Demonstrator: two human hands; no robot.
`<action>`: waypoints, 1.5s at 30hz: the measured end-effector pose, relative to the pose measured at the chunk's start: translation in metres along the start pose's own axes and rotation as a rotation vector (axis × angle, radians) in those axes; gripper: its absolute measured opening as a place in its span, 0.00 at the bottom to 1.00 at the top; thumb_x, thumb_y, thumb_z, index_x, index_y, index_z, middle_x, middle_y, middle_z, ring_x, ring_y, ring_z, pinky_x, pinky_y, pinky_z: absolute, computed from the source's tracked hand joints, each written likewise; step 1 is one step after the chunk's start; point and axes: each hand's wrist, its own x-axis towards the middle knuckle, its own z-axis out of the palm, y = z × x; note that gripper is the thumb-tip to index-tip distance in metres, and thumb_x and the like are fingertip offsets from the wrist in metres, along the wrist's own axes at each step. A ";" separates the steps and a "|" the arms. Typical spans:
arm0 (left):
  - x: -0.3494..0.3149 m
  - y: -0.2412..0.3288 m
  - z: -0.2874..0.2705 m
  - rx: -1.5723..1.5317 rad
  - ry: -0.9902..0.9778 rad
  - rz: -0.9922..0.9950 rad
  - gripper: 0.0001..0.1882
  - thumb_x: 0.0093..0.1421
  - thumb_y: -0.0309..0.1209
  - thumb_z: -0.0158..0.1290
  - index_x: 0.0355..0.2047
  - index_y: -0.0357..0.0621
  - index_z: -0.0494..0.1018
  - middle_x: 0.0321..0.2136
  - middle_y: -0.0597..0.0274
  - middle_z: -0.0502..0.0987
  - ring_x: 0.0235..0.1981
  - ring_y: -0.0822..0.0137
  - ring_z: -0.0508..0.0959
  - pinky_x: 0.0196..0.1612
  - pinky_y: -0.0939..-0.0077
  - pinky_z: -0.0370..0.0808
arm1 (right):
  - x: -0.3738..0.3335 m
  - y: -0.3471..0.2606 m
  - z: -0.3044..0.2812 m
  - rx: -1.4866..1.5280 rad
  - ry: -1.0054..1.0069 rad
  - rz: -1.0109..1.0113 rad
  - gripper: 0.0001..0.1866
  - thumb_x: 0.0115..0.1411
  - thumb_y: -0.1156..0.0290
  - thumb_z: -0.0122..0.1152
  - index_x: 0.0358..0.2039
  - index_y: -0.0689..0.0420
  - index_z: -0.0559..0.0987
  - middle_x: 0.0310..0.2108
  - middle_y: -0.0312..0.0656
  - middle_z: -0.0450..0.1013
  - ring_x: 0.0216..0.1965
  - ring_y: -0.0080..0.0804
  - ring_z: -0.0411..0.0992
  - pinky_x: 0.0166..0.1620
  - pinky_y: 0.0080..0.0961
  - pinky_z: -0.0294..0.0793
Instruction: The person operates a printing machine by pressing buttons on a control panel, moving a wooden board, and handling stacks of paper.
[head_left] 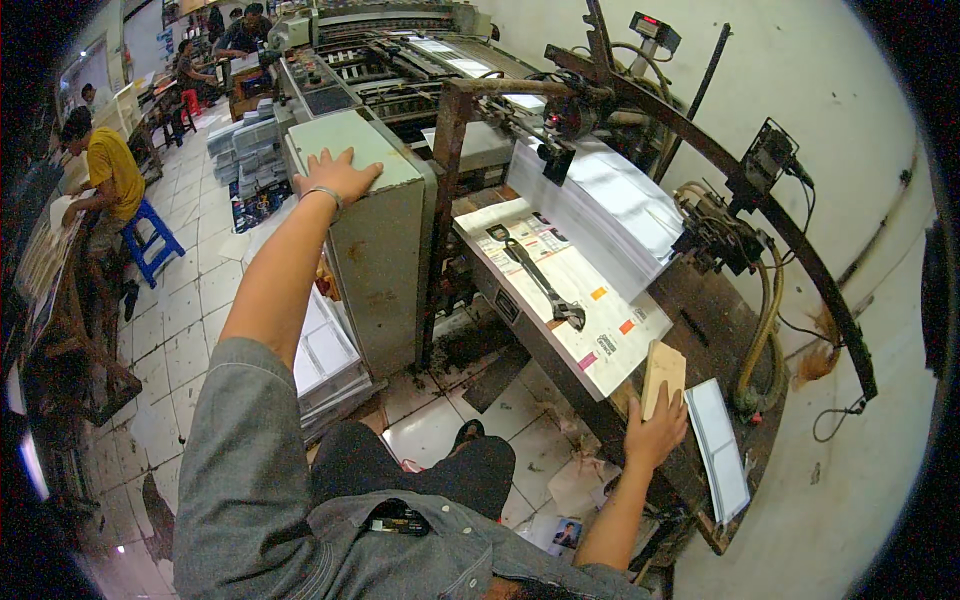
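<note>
My left hand [338, 178] lies with fingers spread on the pale green top [385, 150] of a grey machine cabinet. A band circles that wrist. At the right, my right hand [655, 432] is closed around the lower end of a pale wooden block [664, 372], at the near corner of the feeder table. Beyond the block a dark wrench [540, 280] rests on a printed cream sheet [600, 350]. Behind the sheet stands a tall stack of white paper [610, 190] under the machine's feeder head. Beside my right hand lies a narrow white printed sheet or pile [718, 450].
A rusty metal frame [455, 150] and a curved bar [800, 240] rise around the paper stack. Hoses [765, 345] hang at the right. Paper bundles [325, 345] sit low beside the cabinet. At left, a person in yellow [115, 175] sits on a blue stool [152, 240]; others work farther back.
</note>
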 end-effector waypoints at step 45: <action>0.005 -0.004 0.003 -0.023 0.005 0.035 0.47 0.56 0.70 0.44 0.71 0.59 0.59 0.73 0.44 0.50 0.74 0.42 0.46 0.72 0.38 0.40 | -0.001 -0.001 0.000 0.024 0.022 -0.017 0.39 0.58 0.47 0.63 0.67 0.46 0.68 0.70 0.51 0.58 0.70 0.58 0.53 0.70 0.57 0.47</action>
